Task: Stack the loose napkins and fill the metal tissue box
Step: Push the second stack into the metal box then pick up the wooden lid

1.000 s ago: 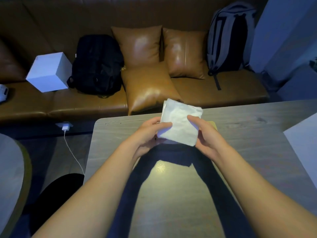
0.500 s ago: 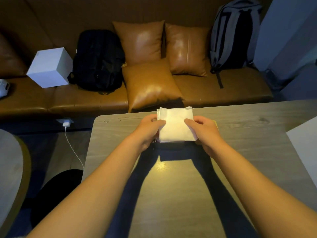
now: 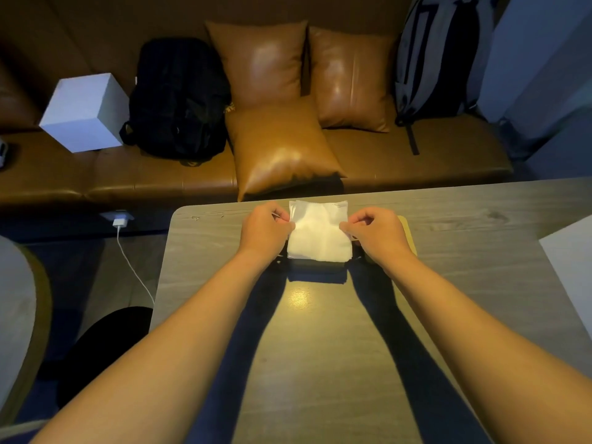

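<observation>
Since a moment ago both hands have come lower, and the napkin stack [image 3: 318,233] now lies flat on top of the dark metal tissue box [image 3: 315,267] instead of being held up in the air. From where I stand, the left hand [image 3: 264,230] is at the left edge of the stack, and the right hand [image 3: 376,233] is at the right edge. On each hand the thumb and forefinger are pinched together on the paper (the other fingers are curled into the palm). So the stack is between the two hands, with the fingertips [image 3: 291,225] touching its side edges near the middle. Only the near wall of the box shows under the napkins. Everything rests on the grey wooden table [image 3: 320,347], near its far edge. Behind it is a brown sofa [image 3: 400,155] with cushions.
</observation>
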